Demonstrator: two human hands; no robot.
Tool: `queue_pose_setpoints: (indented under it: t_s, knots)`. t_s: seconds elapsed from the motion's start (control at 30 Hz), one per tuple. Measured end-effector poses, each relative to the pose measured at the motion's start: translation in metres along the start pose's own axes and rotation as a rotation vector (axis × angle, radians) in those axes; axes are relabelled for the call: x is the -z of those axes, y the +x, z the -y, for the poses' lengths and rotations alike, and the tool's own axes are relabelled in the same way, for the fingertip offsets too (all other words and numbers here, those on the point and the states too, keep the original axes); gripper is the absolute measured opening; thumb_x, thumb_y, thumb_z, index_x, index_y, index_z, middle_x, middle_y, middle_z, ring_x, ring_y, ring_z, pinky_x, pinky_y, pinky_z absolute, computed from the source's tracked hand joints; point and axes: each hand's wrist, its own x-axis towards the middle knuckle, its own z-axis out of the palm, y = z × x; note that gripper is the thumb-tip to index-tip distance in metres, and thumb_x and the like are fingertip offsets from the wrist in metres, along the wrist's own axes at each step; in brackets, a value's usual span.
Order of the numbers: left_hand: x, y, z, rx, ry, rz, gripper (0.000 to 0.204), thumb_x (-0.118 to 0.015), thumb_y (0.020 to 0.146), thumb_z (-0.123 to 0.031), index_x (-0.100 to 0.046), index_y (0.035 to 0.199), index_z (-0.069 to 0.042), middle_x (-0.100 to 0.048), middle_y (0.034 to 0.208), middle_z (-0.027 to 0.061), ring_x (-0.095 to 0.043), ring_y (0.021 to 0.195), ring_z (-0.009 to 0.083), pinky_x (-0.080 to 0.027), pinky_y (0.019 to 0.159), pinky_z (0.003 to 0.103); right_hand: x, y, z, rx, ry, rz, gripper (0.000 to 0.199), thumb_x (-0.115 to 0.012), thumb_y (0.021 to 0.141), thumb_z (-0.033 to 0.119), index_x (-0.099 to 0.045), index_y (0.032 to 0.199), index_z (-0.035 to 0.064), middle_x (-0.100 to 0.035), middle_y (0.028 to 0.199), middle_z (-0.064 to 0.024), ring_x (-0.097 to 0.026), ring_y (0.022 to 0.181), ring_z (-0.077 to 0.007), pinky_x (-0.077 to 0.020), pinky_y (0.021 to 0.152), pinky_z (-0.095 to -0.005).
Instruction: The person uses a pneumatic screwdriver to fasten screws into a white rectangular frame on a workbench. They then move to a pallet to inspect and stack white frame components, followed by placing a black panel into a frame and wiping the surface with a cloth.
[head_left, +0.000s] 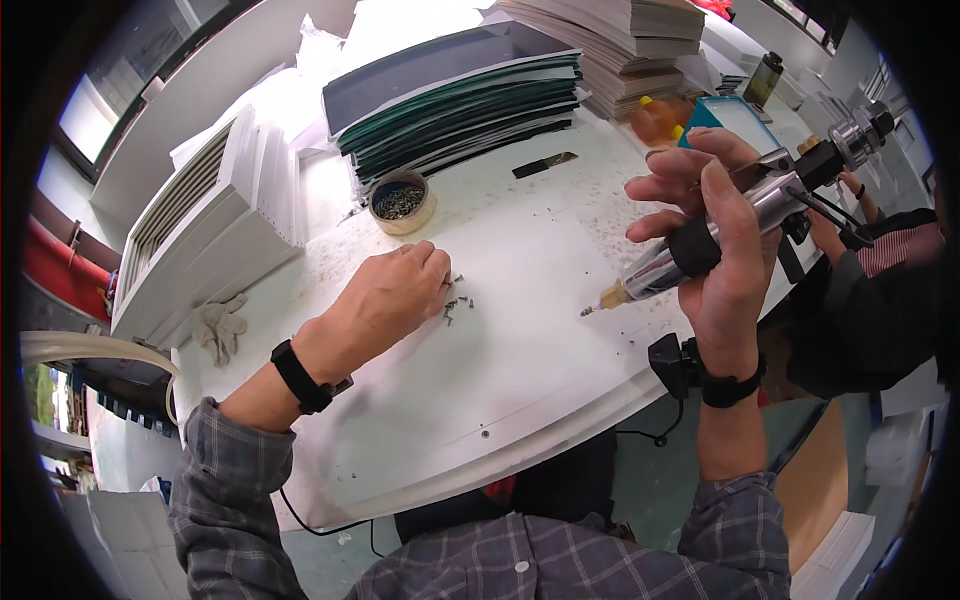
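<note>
Screws [458,300] loose on white table [520,350], right at fingertips of left hand [392,295], curled down and pinching among them. Round tub [400,202] just beyond, full of more screws. Right hand [722,235] clamped on driver [700,245], raised, tip angled down toward table.
</note>
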Motion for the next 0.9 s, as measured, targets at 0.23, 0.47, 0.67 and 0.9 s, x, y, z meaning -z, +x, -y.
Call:
queue_pose_setpoints:
  t_s: [0.23, 0.47, 0.67, 0.9]
  knots:
    - [0.007, -0.004, -0.057, 0.104, -0.742, -0.071, 0.015, -0.064, 0.089, 0.006, -0.051, 0.092, -0.003, -0.070, 0.094, 0.0123, -0.068, 0.082, 0.0193, -0.057, 0.073, 0.031, 0.019, -0.003, 0.015, -0.028, -0.016, 0.012, 0.039, -0.054, 0.106, 0.028, -0.050, 0.133, -0.0010, -0.069, 0.097, -0.0134, -0.074, 0.088, -0.0239, -0.0646, 0.064, -0.0335]
    - [-0.026, -0.001, -0.095, 0.235, -1.392, 0.094, 0.017, -0.069, 0.101, -0.008, -0.053, 0.109, -0.006, -0.061, 0.107, 0.0022, -0.060, 0.100, 0.0083, -0.051, 0.092, 0.028, 0.010, -0.011, 0.031, -0.027, 0.045, -0.019, 0.038, -0.054, 0.106, 0.027, -0.050, 0.129, -0.0025, -0.062, 0.089, -0.0086, -0.073, 0.085, -0.0240, -0.0637, 0.059, -0.0328]
    - [-0.037, 0.000, -0.100, 0.193, -1.564, 0.064, 0.023, -0.070, 0.101, -0.010, -0.053, 0.117, -0.006, -0.060, 0.107, 0.0011, -0.060, 0.101, 0.0083, -0.052, 0.092, 0.027, 0.001, -0.013, 0.026, -0.032, 0.067, -0.073, 0.035, -0.055, 0.106, 0.028, -0.051, 0.124, -0.0021, -0.061, 0.091, -0.0085, -0.074, 0.089, -0.0253, -0.0644, 0.060, -0.0336]
    - [-0.038, 0.001, -0.101, 0.201, -1.606, 0.077, 0.020, -0.068, 0.102, -0.005, -0.056, 0.118, -0.006, -0.062, 0.110, 0.0009, -0.061, 0.104, 0.0087, -0.052, 0.095, 0.026, 0.001, -0.016, 0.022, -0.033, 0.077, -0.048, 0.036, -0.055, 0.106, 0.028, -0.051, 0.125, -0.0012, -0.061, 0.089, -0.0085, -0.074, 0.089, -0.0251, -0.0645, 0.061, -0.0342]
